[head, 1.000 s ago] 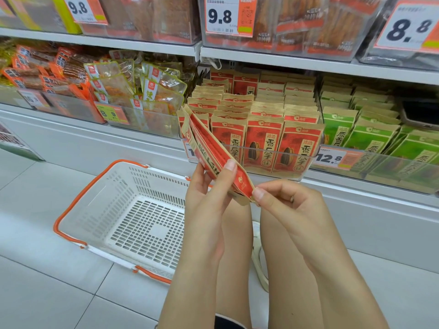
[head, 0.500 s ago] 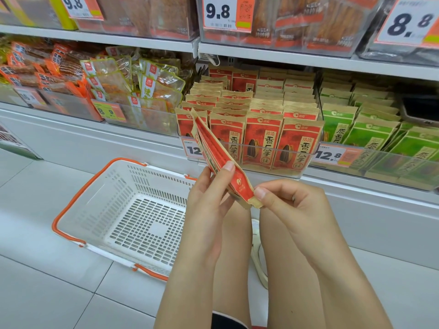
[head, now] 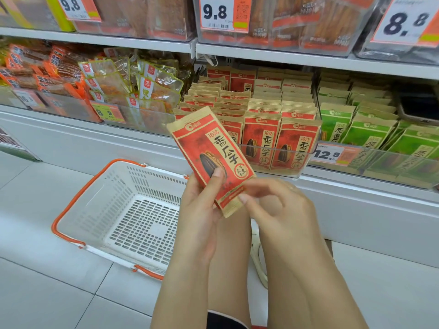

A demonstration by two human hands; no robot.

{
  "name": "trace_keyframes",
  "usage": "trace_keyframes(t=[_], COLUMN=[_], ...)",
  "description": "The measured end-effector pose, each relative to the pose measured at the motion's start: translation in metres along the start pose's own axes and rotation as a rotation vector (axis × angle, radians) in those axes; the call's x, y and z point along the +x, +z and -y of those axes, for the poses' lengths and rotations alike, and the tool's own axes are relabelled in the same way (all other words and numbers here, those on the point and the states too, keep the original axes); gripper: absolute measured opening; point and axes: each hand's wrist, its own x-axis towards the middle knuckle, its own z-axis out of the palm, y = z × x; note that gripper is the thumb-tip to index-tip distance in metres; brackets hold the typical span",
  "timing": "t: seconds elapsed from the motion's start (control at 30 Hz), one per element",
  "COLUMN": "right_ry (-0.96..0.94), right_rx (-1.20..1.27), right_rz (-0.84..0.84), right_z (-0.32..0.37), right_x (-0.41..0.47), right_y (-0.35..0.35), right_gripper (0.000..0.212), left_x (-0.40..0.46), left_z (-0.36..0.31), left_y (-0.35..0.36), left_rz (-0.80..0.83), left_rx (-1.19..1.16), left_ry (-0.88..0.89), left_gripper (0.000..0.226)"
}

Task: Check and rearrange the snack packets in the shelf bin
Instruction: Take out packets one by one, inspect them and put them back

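Note:
My left hand (head: 202, 210) grips a red and tan sunflower-seed packet (head: 209, 148) by its lower part, thumb across the front, the printed face turned toward me and tilted left. My right hand (head: 275, 205) sits just right of the packet's bottom corner with fingers curled; whether it touches the packet is unclear. Behind it, the clear shelf bin (head: 273, 160) holds rows of the same red packets (head: 261, 136) standing upright.
A white basket with orange handles (head: 123, 210) stands on the tiled floor below left. Green packets (head: 370, 138) fill the bin to the right, clear pouches (head: 142, 91) the bin to the left. Price tags hang on the upper shelf (head: 308, 58).
The packet has turned from edge-on to face-on toward me. My right hand has loosened from its bottom corner.

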Motion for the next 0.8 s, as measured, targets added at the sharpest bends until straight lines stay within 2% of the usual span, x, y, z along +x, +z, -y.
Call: trace_keyframes(t=[0.07,0.17,0.23,0.33,0.67,0.8], right_ry=[0.161,0.358,0.387,0.408,0.407,0.353], right_rx=[0.106,0.331,0.491,0.713,0.711,0.618], right_rz=[-0.054,-0.002,0.053,0.018,0.021,0.069], right_z=[-0.005,-0.009,-0.007,-0.001,-0.008,-0.012], right_x=[0.003,0.008,0.008,0.007,0.007,0.028], right_y=[-0.004,-0.011,-0.014,-0.015,-0.015,-0.032], right_gripper=[0.032,0.055,0.053,0.038,0.032,0.031], left_x=[-0.001,-0.001,-0.001,-0.002,0.0,0.009], left_z=[-0.002,-0.003,-0.002,0.001,0.003,0.002], left_y=[-0.003,-0.007,-0.006,-0.002,-0.004,-0.006], left_rz=[0.025,0.081,0.125,0.174,0.187,0.208], left_rx=[0.047,0.103,0.135,0.158,0.186,0.258], left_ry=[0.018,0.03,0.028,0.025,0.033,0.065], left_gripper=[0.036,0.043,0.043,0.04,0.038,0.043])
